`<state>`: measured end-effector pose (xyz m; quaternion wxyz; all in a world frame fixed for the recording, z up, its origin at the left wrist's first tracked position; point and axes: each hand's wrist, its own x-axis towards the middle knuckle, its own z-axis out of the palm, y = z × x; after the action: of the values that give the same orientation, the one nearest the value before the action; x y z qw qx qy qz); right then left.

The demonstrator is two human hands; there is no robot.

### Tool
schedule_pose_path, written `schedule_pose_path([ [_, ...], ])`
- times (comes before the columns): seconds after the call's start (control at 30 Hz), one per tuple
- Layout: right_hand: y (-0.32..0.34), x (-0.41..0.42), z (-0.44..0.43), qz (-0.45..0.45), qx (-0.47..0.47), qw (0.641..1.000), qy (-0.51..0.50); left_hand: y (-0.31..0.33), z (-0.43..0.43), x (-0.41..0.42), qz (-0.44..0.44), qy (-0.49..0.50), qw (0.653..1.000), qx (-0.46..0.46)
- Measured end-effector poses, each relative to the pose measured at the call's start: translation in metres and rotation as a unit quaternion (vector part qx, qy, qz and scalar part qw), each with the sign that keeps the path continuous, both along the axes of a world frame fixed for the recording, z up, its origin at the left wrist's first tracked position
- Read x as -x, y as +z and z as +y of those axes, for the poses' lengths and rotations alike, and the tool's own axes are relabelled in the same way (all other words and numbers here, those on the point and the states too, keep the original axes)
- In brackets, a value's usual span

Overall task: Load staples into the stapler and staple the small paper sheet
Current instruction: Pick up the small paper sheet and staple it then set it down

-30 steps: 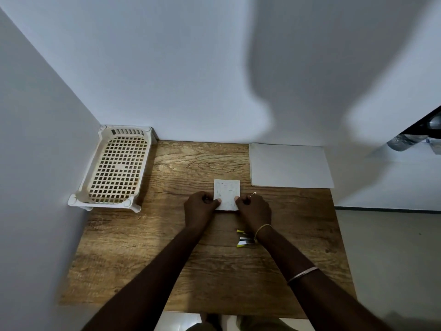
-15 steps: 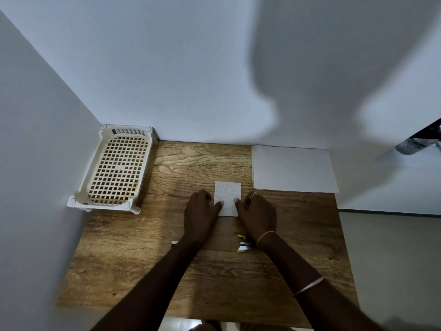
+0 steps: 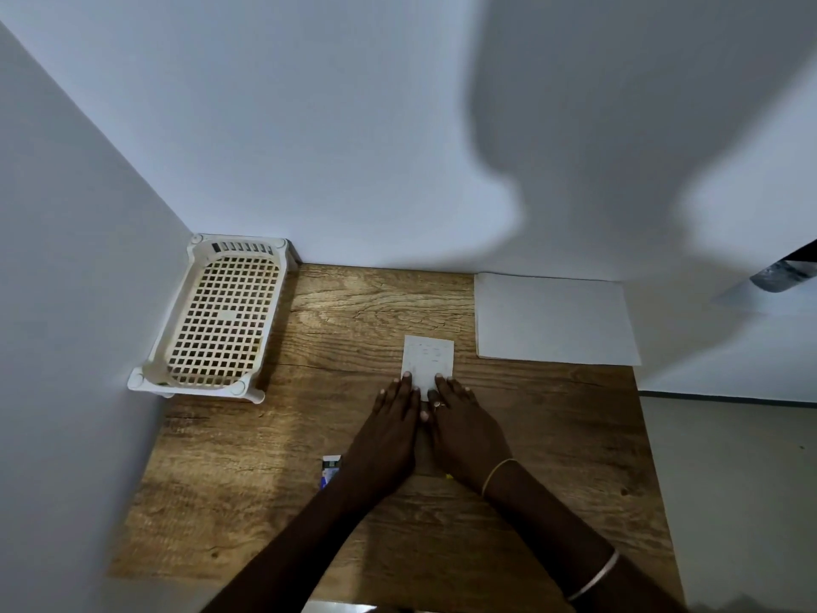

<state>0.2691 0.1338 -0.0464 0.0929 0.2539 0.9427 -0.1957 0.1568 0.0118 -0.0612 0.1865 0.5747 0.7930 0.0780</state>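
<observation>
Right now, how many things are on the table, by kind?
Paper sheets: 2, the small paper sheet and large sheet
Plastic basket: 1
Small box: 1
Yellow bit, mostly hidden: 1
Hands: 2, left hand, right hand
Total: 7

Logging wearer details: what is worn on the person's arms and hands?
No sleeves on either arm. The right hand has a small ring on one finger and a thin gold bangle at the wrist; a pale thin bangle circles that forearm. The left hand wears nothing visible.

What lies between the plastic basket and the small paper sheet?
Nothing: in the head view only bare wooden tabletop separates the plastic basket from the small paper sheet.
</observation>
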Motion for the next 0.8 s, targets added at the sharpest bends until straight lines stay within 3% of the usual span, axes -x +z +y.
schedule_pose_path([
  [0.43,0.005,0.078,0.073,-0.003,0.015,0.999,-0.039,-0.003,0.086,0.070,-0.029,0.035,0.999,0.024],
  [0.8,0.010,0.093,0.095,-0.003,0.020,0.999,-0.043,-0.001,0.110,0.083,-0.019,0.034,0.998,0.045],
])
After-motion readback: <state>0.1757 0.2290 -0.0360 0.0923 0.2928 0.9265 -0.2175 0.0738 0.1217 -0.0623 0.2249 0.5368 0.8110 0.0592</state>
